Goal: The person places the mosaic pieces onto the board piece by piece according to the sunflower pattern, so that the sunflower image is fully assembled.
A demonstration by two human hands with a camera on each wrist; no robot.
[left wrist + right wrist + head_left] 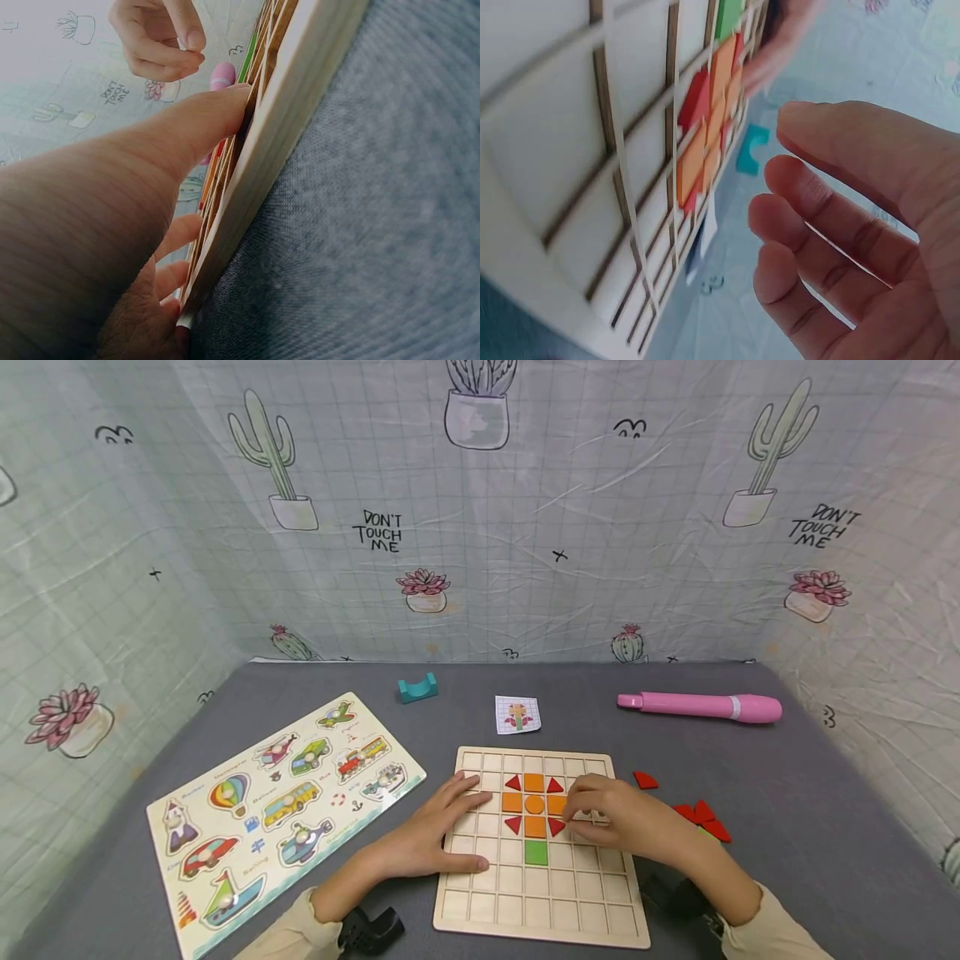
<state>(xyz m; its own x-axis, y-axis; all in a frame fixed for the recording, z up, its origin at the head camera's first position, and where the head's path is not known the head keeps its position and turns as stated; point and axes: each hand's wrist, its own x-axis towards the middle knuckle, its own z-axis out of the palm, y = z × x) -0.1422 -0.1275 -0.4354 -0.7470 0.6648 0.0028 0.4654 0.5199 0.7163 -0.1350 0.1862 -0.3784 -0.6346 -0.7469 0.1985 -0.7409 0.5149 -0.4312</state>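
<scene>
A wooden grid board (480, 910) lies on the dark table in the head view. Around an orange circle (534, 804) in its cells sit several orange squares (534, 783) and red corner pieces (513, 826). A green square (536, 853) fills the cell below them. My left hand (427, 833) rests on the board's left edge with fingers spread, thumb on the rim in the left wrist view. Over the right part of the board hovers my right hand (618, 814), close to the red and orange pieces. Its fingers (780, 214) are loosely bent, with nothing between them in the right wrist view.
Loose red pieces (716, 830) lie right of the board, one green piece partly under my right wrist. Behind the board are a small pattern card (517, 715), a teal arch block (417, 688) and a pink microphone (697, 707). A vehicle peg puzzle (337, 806) lies left.
</scene>
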